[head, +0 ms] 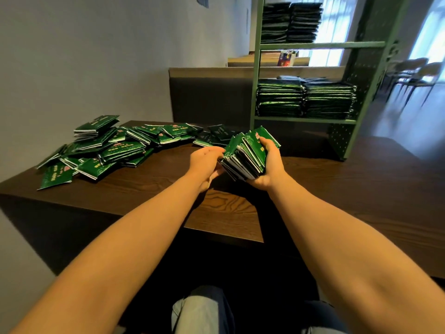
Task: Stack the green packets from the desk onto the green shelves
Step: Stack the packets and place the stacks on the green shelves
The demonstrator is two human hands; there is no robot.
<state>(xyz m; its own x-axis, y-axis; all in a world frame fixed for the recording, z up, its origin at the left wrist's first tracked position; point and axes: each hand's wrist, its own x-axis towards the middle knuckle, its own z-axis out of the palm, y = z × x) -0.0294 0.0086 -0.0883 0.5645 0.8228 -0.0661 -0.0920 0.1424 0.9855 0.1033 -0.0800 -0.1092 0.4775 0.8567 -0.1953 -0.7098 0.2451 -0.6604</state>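
Grey wall at left, dark floor at right, pale chairs before bright far windows.

Both forearms are bare from the left hand and the right hand back as far as can be seen. Nearer the body than the hands, between the arms, a knee shows in pale blue-grey denim trousers, creased at the bend

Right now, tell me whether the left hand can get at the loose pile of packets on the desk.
Probably yes. The left hand sits against the bundle the right hand grips, and bare desk lies between it and the loose pile to its left; nothing blocks the way.
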